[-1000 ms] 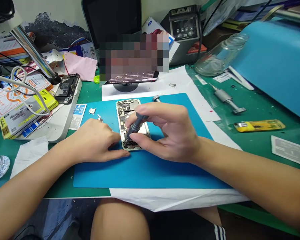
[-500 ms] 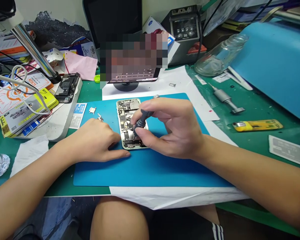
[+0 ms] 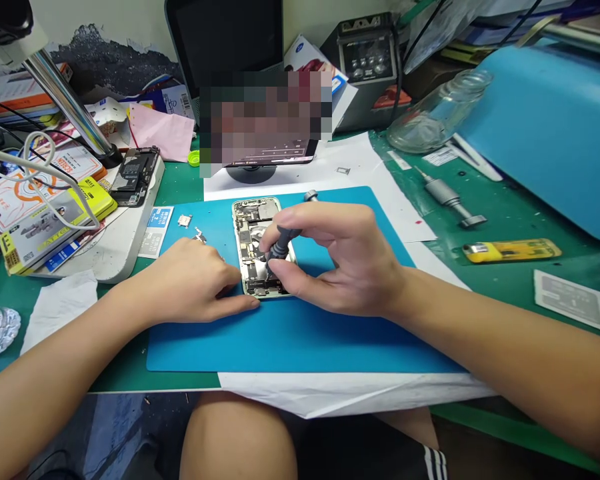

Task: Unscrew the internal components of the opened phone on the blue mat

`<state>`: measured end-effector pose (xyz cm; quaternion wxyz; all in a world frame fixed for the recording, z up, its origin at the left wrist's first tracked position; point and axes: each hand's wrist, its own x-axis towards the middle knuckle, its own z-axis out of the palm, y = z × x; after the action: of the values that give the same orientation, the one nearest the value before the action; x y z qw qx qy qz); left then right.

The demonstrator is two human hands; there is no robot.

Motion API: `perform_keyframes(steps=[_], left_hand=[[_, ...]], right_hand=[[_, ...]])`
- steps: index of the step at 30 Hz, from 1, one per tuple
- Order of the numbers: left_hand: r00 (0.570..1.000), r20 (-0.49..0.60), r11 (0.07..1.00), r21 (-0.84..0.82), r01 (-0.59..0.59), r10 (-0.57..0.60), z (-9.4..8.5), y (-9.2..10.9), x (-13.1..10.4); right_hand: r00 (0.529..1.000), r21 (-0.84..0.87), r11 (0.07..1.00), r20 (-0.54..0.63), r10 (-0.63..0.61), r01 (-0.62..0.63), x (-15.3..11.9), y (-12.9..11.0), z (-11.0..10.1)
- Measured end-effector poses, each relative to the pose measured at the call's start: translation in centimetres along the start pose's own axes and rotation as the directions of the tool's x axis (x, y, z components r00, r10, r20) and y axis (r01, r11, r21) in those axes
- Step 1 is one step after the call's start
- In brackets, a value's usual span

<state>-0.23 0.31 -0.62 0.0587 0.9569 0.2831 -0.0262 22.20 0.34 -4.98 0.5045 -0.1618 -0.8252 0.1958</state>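
An opened smartphone [image 3: 254,250] lies on the blue mat [image 3: 290,343], its inner boards and flex parts showing. My left hand [image 3: 193,283] is closed at the phone's lower left corner, with the thumb along the bottom edge and the index finger against the left side. The other fingers curl under, and their tips are hidden. Between thumb and fingers, my right hand [image 3: 340,260] is shut on a grey screwdriver [image 3: 280,248], tilted with its tip down in the lower part of the phone. The fingers hide part of its shaft. Small metal parts [image 3: 185,221] rest left of the phone.
Behind the mat stands a tablet screen [image 3: 280,152], partly blurred. A second screwdriver [image 3: 447,195], a yellow lighter [image 3: 513,251] and a glass jar [image 3: 433,120] lie at the right. Boxes [image 3: 55,220] and another opened phone [image 3: 134,177] sit on a white base at the left.
The screwdriver in my right hand has tilted slightly, and its round end shows more above the fingers. My left hand keeps its place at the phone.
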Motion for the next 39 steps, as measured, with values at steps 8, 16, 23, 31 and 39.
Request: perform_keyframes(steps=[8, 16, 23, 31, 39], left_hand=[[1.0, 0.009, 1.0, -0.014, 0.006, -0.006, 0.0, 0.0, -0.1], [1.0, 0.002, 1.0, -0.018, 0.001, -0.001, -0.1, 0.0, -0.1], [1.0, 0.029, 1.0, -0.007, 0.008, -0.008, -0.1, 0.0, -0.3], [1.0, -0.01, 1.0, -0.014, -0.022, 0.022, 0.0, 0.0, -0.2], [1.0, 0.012, 1.0, -0.003, -0.011, 0.011, 0.1, 0.0, -0.4]], right_hand=[[0.999, -0.005, 0.999, 0.022, -0.033, 0.033, 0.1, 0.0, -0.4], [0.999, -0.021, 0.999, 0.03, -0.034, 0.035, 0.3, -0.2, -0.6], [0.992, -0.131, 0.987, 0.092, -0.085, 0.096, 0.4, -0.2, -0.8], [0.973, -0.191, 0.956, 0.116, -0.201, 0.221, 0.9, -0.3, -0.9], [0.968, -0.214, 0.946, 0.119, -0.222, 0.243, 1.1, -0.5, -1.2]])
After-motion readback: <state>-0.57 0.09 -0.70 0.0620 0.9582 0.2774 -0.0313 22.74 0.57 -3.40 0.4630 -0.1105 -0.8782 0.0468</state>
